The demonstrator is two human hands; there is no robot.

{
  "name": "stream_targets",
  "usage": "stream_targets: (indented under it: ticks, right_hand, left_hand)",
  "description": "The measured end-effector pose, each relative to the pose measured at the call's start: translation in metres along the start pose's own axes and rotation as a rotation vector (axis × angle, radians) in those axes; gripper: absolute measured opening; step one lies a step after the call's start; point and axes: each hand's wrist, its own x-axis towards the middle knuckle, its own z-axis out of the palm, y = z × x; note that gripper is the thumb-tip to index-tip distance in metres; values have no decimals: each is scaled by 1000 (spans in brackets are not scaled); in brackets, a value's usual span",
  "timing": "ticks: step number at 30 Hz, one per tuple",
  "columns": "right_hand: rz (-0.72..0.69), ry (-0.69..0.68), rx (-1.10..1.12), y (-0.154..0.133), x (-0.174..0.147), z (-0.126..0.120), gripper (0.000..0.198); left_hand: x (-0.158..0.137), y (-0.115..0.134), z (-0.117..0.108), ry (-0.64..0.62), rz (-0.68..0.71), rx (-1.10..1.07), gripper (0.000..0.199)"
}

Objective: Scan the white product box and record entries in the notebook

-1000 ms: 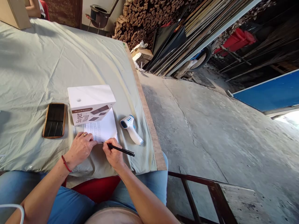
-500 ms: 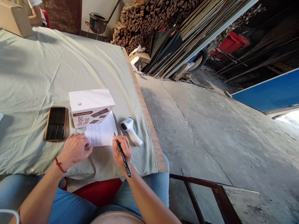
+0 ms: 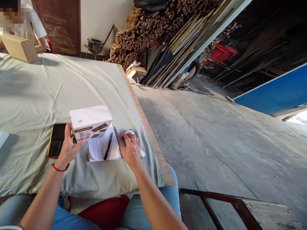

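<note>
My left hand (image 3: 68,148) is at the left front corner of a white box (image 3: 91,116) with brown print. Its fingers are stretched along the box's side and the thumb is spread toward the front face, with no firm grip visible. My right hand (image 3: 131,148) is curled over a white and blue infrared thermometer (image 3: 143,154), hiding most of it. Between the hands lies a notebook (image 3: 96,150) with handwritten rows, partly under or behind the box. A black pen (image 3: 108,147) rests on its page.
A phone (image 3: 56,140) in a brown case lies left of the box on the cloth-covered table (image 3: 96,80). Across it, a person sits behind a cardboard box (image 3: 22,49). The table's wooden edge (image 3: 153,137) runs along the right, beside concrete floor.
My right hand has put the pen down on the notebook and moved right onto the thermometer. My left hand has left the notebook's edge for the box's left side. The view has tilted up.
</note>
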Motion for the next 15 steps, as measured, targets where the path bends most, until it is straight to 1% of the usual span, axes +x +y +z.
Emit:
stream_targets:
  ticks: [2,4,6,8,10,12,13,14,15]
  right_hand:
    - [109,-13,-78,17,-7,-6,42]
    - [174,-76,-129,34,-13,-8,48]
    - [202,-126,-111,45,-16,-7,46]
    - [245,-118,-20,47,-16,-7,42]
    - [308,-57,152,37,-14,-12,42]
    - [385,-13,407,18,-11,-21,45]
    - [427,-23,558,6,-10,-28,44]
    - [475,-73,718,-8,-9,-34,41]
    - [522,-153,882,-23,-8,-40,35]
  left_hand:
    - [5,-2,2,-58,-41,-136,86]
    - [7,-1,4,-70,-76,-212,85]
    - [6,1,7,-25,-88,-214,84]
    - [3,5,10,40,-95,-192,84]
    - [-2,9,12,103,-120,-198,86]
    - [-6,11,13,156,-178,-243,88]
    - [-8,12,13,167,-216,-277,87]
    - [-9,12,12,170,-253,-314,85]
    - [-10,13,11,167,-288,-348,82]
